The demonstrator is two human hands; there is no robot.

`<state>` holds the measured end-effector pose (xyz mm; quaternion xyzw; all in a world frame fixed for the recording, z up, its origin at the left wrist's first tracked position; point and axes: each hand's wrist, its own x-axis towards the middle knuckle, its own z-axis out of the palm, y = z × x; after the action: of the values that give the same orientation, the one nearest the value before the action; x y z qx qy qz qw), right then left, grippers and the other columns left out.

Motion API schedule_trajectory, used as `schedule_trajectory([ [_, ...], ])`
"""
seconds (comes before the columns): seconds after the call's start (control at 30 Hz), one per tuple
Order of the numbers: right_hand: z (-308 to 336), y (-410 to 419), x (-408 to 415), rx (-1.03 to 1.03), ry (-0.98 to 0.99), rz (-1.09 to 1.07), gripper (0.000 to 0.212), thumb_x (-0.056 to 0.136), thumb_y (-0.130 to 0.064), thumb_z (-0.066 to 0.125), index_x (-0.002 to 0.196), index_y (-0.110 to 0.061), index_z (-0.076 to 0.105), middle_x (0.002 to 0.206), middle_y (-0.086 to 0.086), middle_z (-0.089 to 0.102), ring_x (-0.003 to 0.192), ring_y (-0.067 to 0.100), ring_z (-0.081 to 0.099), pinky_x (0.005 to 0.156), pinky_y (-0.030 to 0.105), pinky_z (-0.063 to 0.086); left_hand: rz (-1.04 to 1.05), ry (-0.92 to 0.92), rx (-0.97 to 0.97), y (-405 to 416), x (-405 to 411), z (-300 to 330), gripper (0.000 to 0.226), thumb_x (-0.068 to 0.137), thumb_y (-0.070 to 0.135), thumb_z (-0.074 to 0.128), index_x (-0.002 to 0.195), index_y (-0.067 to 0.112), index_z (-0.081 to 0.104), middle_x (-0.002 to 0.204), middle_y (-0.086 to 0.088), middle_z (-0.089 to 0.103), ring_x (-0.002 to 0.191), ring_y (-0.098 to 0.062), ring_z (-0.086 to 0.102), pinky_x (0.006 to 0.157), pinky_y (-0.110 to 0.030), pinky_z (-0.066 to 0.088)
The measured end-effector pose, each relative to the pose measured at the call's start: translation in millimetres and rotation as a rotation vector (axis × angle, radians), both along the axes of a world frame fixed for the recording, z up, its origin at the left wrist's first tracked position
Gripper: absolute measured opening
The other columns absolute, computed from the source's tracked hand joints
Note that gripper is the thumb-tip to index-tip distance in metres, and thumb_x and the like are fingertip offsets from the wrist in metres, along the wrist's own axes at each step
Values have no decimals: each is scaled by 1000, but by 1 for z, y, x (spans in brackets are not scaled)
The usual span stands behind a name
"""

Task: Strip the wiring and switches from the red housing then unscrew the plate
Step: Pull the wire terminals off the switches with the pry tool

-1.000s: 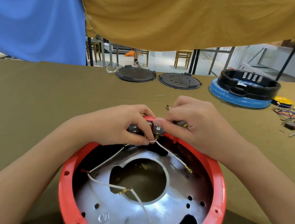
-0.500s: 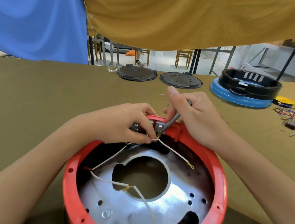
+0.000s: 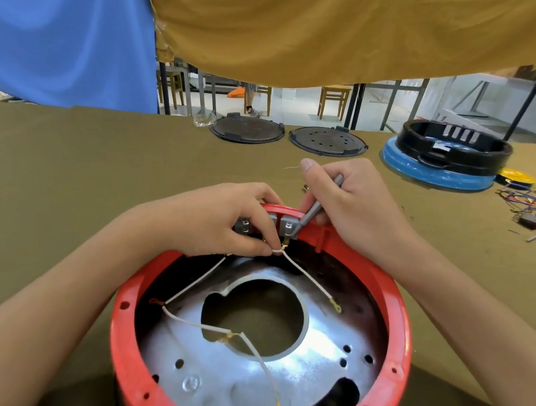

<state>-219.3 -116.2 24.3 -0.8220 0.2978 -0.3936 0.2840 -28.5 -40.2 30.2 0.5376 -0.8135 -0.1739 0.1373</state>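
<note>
**Wire and tool at the far rim**

While resting near on the table (image 3: 60, 177), red housing (image 3: 394, 319) open upward, silver plate (image 3: 237, 388) inside. Left hand (image 3: 214, 220) pinching white wire (image 3: 305, 276) beside grey switches (image 3: 287, 227) at far rim. Right hand (image 3: 354, 203) gripping grey tool (image 3: 318, 205), tip touching right switch.

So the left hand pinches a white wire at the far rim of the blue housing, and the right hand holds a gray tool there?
Not quite: the housing is red, not blue, as the head view shows. The left hand does pinch the white wire while the right hand holds the gray tool.
</note>
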Motion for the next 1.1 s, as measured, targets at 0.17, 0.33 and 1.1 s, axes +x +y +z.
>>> schedule_trajectory([
  [0.17,-2,-2,-4,59,-21,3,55,104,-31,47,61,-4,70,42,1,56,38,4,46,46,10,35,1,3,-1,-1,1,-1,13,88,30,73,97,39,79,126,15,52,112,-2,55,103,-32,42],
  [0.33,-3,-2,-4,89,-60,-13,55,103,-30,47,61,-2,70,41,2,56,37,5,46,45,11,36,19,-3,11,0,0,0,14,88,28,74,95,39,79,126,18,51,111,0,54,101,-23,39],
  [1.1,0,7,-11,7,-131,100,42,95,-33,64,66,-4,68,49,3,60,46,5,55,53,15,41,95,-58,-190,9,9,14,13,73,43,81,75,38,69,127,26,51,120,8,48,96,-22,41],
])
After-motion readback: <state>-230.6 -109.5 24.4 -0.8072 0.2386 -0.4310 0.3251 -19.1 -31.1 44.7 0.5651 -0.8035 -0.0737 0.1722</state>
